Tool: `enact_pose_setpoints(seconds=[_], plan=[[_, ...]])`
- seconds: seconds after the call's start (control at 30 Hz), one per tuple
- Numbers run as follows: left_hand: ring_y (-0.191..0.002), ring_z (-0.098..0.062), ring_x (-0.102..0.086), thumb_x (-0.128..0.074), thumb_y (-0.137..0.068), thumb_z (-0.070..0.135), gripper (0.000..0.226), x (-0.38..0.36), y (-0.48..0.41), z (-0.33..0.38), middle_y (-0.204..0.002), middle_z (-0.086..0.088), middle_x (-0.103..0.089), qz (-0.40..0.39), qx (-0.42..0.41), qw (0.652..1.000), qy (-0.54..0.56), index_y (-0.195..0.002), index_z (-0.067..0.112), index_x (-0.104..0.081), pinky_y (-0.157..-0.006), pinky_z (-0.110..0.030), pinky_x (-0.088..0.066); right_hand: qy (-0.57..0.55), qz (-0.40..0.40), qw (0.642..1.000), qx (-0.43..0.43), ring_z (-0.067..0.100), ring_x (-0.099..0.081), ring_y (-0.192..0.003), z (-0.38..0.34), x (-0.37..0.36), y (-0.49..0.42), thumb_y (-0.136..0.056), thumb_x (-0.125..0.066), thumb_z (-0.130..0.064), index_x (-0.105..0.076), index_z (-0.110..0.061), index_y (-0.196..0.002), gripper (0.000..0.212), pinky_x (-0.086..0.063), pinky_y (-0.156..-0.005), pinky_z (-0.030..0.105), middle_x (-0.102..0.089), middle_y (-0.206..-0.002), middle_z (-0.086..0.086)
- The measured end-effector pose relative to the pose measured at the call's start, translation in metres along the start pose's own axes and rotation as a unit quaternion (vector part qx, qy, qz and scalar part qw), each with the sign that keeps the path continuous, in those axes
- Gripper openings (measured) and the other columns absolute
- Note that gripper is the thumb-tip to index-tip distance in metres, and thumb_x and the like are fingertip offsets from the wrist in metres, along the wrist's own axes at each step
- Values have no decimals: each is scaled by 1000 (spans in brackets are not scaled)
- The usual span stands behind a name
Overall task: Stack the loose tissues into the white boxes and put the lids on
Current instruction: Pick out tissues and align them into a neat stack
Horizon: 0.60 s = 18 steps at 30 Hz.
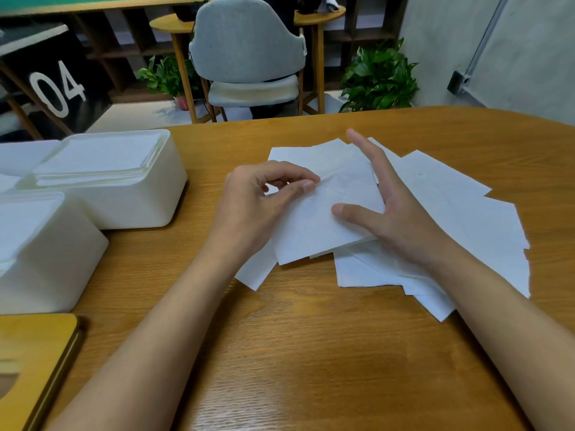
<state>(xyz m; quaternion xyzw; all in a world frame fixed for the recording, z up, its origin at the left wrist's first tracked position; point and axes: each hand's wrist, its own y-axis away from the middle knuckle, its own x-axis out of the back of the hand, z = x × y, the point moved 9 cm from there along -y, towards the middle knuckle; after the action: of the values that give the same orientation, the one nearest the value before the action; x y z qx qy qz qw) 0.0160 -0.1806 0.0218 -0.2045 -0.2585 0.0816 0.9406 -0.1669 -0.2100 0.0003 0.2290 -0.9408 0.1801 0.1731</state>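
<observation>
**Wooden table (311, 353) strewn with tissues, boxes waiting at its left**

Across the right half of the table we see the loose tissues (466, 219) lying flat in an overlapping, fanned heap. A person's left hand (258, 203) reaches in from the lower left. Its thumb and forefinger pinch the left edge of the top tissue (320, 225), and the other fingers are curled in beneath them. The right hand (401, 225) stands on its edge against the right side of that sheet. Its fingers are straight, loosely spread and pointing away from us, with the thumb laid flat on the paper.

On the left of the table we make out two white boxes, set close together. The farther box (133, 200) has no lid and holds a neat stack of tissues (99, 160) that rises to about its rim. The nearer box (53, 262) is washed out by glare, and we cannot tell how full it is. A wooden lid (34, 346) lies flat at the lower-left corner, just beside the nearer box.

Beyond the table we see a grey chair (249, 48), a leafy plant (379, 79) to its right, a smaller plant (165, 76) to its left, and a dark board (59, 88) marked "04".
</observation>
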Motion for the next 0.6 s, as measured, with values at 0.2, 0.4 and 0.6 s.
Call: enact_pose_setpoints(seconds=[0.2,0.4,0.6], plan=[[-89,-4,-61,-80,-93,29,10,5,3,0,-100,20,-72,53,-5,998,-40,-102,31,-82,-75,-14,-40,8,17,1000,6,-23,-13,-146,0,-1,1,-100,-68,-15,-23,-46,-161,82,-16,-100,-11,-21,-164,-35],[-96,15,-60,-66,-101,42,32,-11,9,-16,-115,16,-65,6,127,987,94,-131,34,-66,-74,-4,-44,-64,96,993,2,-20,-43,-130,1,19,-1,-98,-68,-4,-30,-40,-157,80,-40,-100,5,-40,-138,-49],[-105,-9,-71,-76,-97,30,29,-4,8,-29,-119,3,-73,32,163,975,150,-124,34,-70,-78,-23,-57,-57,42,998,3,-5,-41,-141,-1,14,-4,-92,-78,-22,-41,-47,-152,74,-35,-116,25,-41,-152,-34]])
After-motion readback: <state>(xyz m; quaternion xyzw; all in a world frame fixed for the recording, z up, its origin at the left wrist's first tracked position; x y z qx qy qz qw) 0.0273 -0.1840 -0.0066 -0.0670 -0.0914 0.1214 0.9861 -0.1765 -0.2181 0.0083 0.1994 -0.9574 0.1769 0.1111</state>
